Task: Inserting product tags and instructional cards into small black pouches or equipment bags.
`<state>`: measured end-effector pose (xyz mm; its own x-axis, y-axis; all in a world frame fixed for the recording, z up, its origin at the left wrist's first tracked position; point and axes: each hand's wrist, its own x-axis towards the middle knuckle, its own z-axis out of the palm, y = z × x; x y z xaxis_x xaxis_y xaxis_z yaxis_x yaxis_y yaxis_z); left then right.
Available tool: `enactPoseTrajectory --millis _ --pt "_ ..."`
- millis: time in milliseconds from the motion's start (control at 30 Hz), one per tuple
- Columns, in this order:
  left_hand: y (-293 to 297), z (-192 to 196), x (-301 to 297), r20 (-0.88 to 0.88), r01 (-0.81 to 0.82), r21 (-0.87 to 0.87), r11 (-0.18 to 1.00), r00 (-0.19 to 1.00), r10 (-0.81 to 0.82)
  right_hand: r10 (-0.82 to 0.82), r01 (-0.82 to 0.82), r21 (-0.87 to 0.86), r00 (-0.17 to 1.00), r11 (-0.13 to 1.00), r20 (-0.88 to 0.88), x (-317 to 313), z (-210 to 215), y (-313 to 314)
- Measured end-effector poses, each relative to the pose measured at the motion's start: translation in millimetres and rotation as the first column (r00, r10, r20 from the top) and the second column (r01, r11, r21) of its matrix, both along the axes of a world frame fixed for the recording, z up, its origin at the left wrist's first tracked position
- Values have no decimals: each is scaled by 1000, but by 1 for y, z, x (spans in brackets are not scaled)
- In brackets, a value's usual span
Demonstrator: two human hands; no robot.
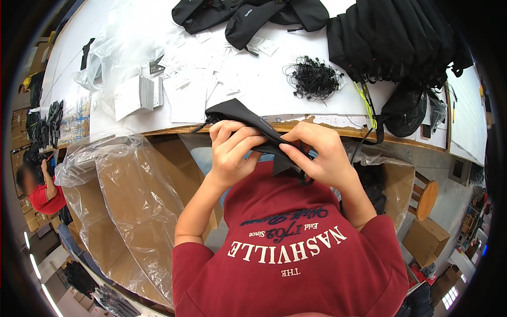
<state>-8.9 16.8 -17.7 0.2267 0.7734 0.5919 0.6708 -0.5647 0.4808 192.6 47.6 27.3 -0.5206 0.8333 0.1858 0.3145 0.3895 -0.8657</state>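
Note:
My left hand (232, 149) grips a small black fabric bag (236, 110) from the side, its fingers curled against the cloth. Thumb and fingertips of my right hand (318, 150) pinch the other end, where the fabric folds and a short strap (304, 178) hangs down. The bag is tilted over the front edge of the table, in front of my body. What lies under my right fingers is hidden. A tangled heap of black looped tag cords (314, 79) lies on the table beyond my right hand.
More black bags (248, 21) lie at the back, and a large stack of them (393, 39) stands at the right. Stacked white cards (134, 95) and clear plastic (113, 53) sit at the left. Plastic-lined cardboard boxes (127, 201) flank me. Someone in red (45, 195) is far left.

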Motion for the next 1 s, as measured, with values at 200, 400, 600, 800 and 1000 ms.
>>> enactPoseTrajectory --millis 200,400,600,800,1000 --pt "-1 -3 3 7 -115 -14 993 993 115 -1 3 95 1000 995 -22 -5 -4 0" --pt "-1 -8 3 -46 -170 -19 985 985 169 1 0 102 1000 995 -9 -6 -9 -3" --pt "-3 -7 2 -34 -176 37 984 984 177 -15 18 63 999 998 -44 -8 -9 -3" --pt "-3 -10 0 -51 -157 50 986 986 160 -36 38 40 998 998 -51 -9 -14 -3" --pt "0 -8 0 -37 -148 -21 989 988 147 -24 24 14 998 1000 -56 -8 -17 -2"
